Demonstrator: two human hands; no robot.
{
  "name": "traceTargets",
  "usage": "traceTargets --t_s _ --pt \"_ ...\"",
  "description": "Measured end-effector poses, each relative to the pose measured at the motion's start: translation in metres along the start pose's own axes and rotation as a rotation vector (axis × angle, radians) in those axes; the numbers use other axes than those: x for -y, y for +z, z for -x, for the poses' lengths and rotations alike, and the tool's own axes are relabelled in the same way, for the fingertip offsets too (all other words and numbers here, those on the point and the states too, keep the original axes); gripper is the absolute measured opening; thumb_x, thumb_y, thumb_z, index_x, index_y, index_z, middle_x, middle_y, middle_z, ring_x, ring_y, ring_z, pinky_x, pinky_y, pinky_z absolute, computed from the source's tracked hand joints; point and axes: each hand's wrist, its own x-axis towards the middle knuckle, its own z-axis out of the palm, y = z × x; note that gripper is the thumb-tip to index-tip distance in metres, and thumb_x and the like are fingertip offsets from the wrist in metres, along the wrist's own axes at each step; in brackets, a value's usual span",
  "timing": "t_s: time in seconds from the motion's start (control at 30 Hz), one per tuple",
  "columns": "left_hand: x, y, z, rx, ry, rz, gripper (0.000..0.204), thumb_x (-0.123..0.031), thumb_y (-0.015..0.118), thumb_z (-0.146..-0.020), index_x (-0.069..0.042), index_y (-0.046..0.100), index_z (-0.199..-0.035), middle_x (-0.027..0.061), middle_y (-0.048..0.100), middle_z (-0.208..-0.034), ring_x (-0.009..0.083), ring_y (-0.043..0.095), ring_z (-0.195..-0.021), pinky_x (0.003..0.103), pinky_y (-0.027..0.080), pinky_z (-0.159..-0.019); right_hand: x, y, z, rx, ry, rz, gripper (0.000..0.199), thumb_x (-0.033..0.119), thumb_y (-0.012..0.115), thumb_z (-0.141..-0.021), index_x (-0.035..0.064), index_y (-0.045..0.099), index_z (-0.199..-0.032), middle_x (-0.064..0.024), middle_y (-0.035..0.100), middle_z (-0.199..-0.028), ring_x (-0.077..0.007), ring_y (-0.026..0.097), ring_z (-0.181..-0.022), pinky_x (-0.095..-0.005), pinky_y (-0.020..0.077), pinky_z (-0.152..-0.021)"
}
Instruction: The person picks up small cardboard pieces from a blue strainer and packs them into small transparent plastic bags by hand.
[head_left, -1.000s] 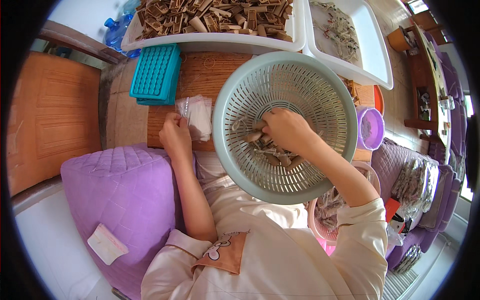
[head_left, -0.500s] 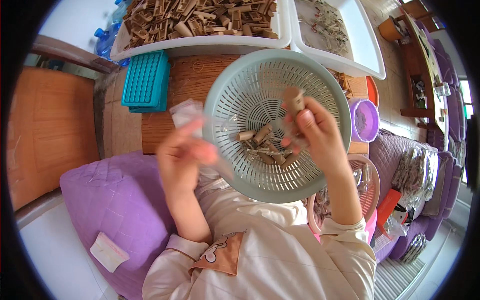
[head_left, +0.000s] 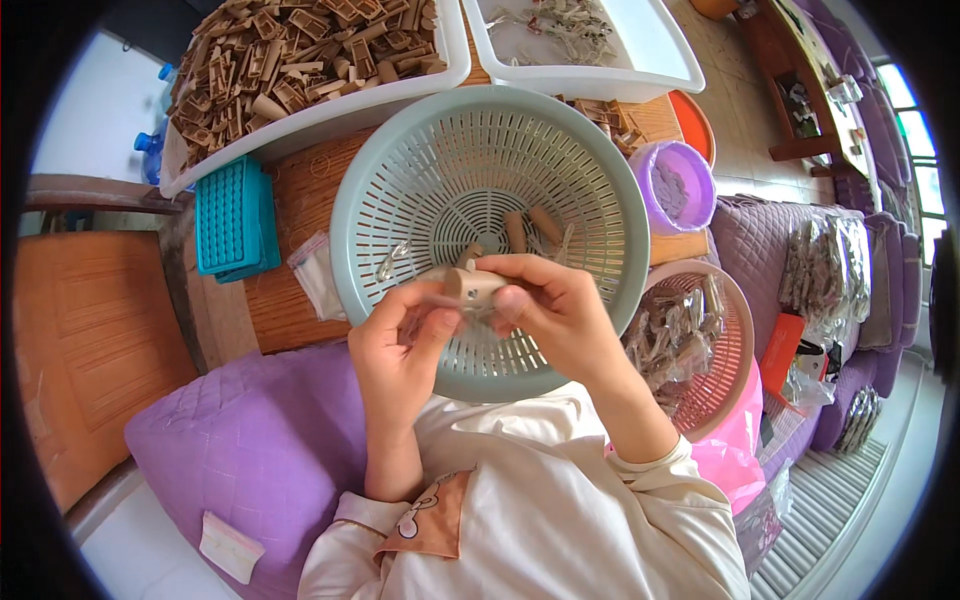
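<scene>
Over the grey-green plastic basket (head_left: 347,190), my two hands meet in front of me. My right hand (head_left: 552,312) pinches a tan, barrel-shaped piece (head_left: 474,288) with small dark holes in its end. At that piece's left side, my left hand (head_left: 398,330) is closed on what looks like a small clear plastic bag, blurred by motion. Deeper in the basket lie several tan cylinders (head_left: 515,231) and small clear-wrapped bits (head_left: 393,262). To the left, a stack of clear bags (head_left: 318,278) rests on the wooden table (head_left: 285,310).
White bins hold many tan parts (head_left: 300,60) and a tangle of small wired parts (head_left: 570,30). Turquoise trays (head_left: 235,218) stand at left. On the right are a purple tub (head_left: 707,195) and a pink basket (head_left: 745,345) of bagged pieces. A purple cushion (head_left: 250,440) sits by my left arm.
My hands have come together over the basket's near side, bringing the tan piece to my left hand. The view has shifted, and the loose cylinders lie differently in the basket.
</scene>
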Motion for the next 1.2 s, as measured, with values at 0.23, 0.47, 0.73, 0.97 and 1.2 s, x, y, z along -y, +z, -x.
traceTargets --t_s 0.23,0.47,0.73,0.97,1.2 --pt "-0.003 -0.006 -0.003 -0.107 -0.009 -0.079 0.034 -0.003 0.071 -0.069 0.0 0.056 -0.1 0.0079 0.064 -0.073 0.009 0.06 -0.07 0.019 0.046 -0.062 0.028 -0.031 0.006 -0.246 -0.242 -0.044 0.022 0.003 0.053 -0.083 -0.0052 0.054 -0.103 -0.0052 0.056 -0.086 -0.0054 0.051 -0.064 -0.018 0.045 -0.056" --pt "-0.006 -0.005 0.003 -0.065 0.046 -0.086 0.039 0.003 0.069 -0.068 0.002 0.055 -0.103 0.0083 0.063 -0.088 0.0159 0.063 -0.077 0.023 0.05 -0.066 0.059 -0.025 0.007 -0.014 -0.154 -0.031 0.021 0.002 0.058 -0.08 -0.0043 0.053 -0.1 -0.0052 0.058 -0.077 -0.0044 0.049 -0.058 -0.017 0.043 -0.052" --pt "-0.013 -0.006 0.008 -0.007 0.089 -0.127 0.039 0.0 0.07 -0.068 0.001 0.055 -0.104 0.0096 0.062 -0.092 0.0163 0.063 -0.079 0.025 0.051 -0.069 0.063 -0.033 -0.014 0.138 0.045 0.085 0.014 0.006 0.057 -0.082 -0.0041 0.057 -0.092 -0.003 0.058 -0.074 -0.004 0.05 -0.057 -0.0175 0.0433 -0.051" --pt "-0.015 -0.002 0.008 0.097 -0.005 0.097 0.045 -0.004 0.07 -0.069 0.001 0.053 -0.11 0.0121 0.061 -0.097 0.0166 0.061 -0.085 0.027 0.05 -0.074 0.057 -0.033 -0.018 0.318 0.115 0.012 0.015 0.009 0.056 -0.084 -0.0034 0.057 -0.092 -0.0024 0.058 -0.075 -0.0039 0.051 -0.057 -0.0176 0.0429 -0.05" --pt "-0.005 0.009 0.003 0.012 0.311 0.05 0.046 -0.001 0.07 -0.068 0.003 0.052 -0.11 0.0125 0.061 -0.098 0.0173 0.061 -0.086 0.027 0.05 -0.076 0.055 -0.02 -0.006 0.134 0.03 0.131 0.016 0.011 0.056 -0.084 -0.003 0.056 -0.093 -0.0017 0.057 -0.074 -0.0042 0.051 -0.061 -0.018 0.0427 -0.053"
